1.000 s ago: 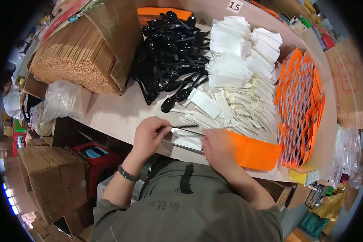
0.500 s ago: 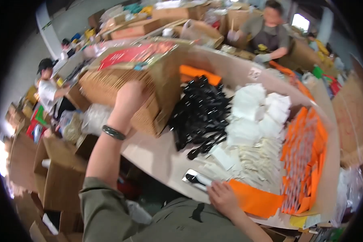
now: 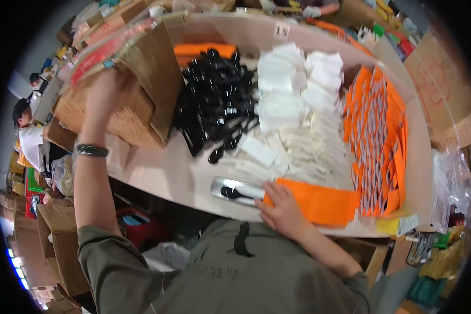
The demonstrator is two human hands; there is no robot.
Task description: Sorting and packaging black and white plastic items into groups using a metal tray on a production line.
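Black glossy spoon (image 3: 228, 192) on oblong silvery tray (image 3: 217, 184); right hand (image 3: 283, 210) at end.

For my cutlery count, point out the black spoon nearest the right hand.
The black spoon lying in the silvery tray, left of the right hand; the other black spoons lie heaped farther off.

Numbered white label (image 3: 281, 31) on beige back wall (image 3: 246, 31)

From right hand (image 3: 284, 210): passage over bare tabletop (image 3: 170, 175) at 10 o'clock, beyond silvery tray (image 3: 218, 186). Blocking: carton (image 3: 164, 83) between 10 and 11, black spoons (image 3: 219, 86) 11, white packets (image 3: 281, 76) 12, orange packets (image 3: 377, 146) 2 o'clock.
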